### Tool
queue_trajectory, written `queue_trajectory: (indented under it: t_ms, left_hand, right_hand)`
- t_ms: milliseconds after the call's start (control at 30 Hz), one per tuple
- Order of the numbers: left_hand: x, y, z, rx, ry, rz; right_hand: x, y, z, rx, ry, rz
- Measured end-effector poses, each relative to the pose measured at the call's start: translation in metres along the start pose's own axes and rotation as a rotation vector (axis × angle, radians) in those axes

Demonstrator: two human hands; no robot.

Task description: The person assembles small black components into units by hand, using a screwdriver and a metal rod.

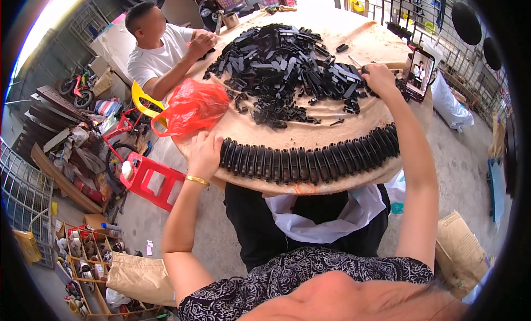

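About two dozen black ribbed pieces: they stand side by side in one curved row (310, 165) along the near edge of the table, in front of you; the exact count is lost where they pack tightly at the right end, beside your forearm.
Your left hand (206, 154): at the row's left end, back upward, fingers bent toward the end piece; its fingertips are hard to make out, so you cannot tell how far apart they are or whether they grip.
Your right hand (381, 80): at the pile's right side, fingers curled in, pinching a dark piece (365, 70); a pale pointed tool (354, 61) lies just beyond, and whether the two join is unclear.
One heap: loose black parts (276, 66), overlapping too much for you to count.
Working room: a strip of tan cloth (337, 131) separates heap from row; the row follows the table's rim closely.
Left side: one red plastic bag (199, 105) beside your hand, one red stool (152, 180) below.
Across: one co-worker (163, 58), hands at the rim, their hold too small to read.
Right edge: one upright phone (420, 74).
Your lap: one white bag (293, 224), partly hidden under the table.
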State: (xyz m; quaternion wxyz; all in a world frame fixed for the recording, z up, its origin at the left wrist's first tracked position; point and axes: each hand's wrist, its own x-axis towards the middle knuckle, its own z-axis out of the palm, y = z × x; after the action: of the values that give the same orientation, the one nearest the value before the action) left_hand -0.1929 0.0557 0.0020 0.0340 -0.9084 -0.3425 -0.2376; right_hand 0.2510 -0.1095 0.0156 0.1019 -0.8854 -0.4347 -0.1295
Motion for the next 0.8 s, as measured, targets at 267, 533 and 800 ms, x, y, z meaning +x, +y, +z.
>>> queue_trajectory:
  t_ms: [267,533,800]
  left_hand:
    - [-0.005,-0.004,0.021,-0.538,-0.125,0.062]
    - [-0.005,-0.012,0.023,-0.516,-0.042,0.063]
    - [0.063,0.062,-0.019,-0.831,0.014,0.128]
  right_hand:
    - [0.024,0.003,0.002,0.033,-0.183,0.283]
    - [0.018,0.030,-0.001,0.349,-0.012,0.200]
    - [-0.078,0.039,-0.064,1.690,-0.187,0.055]
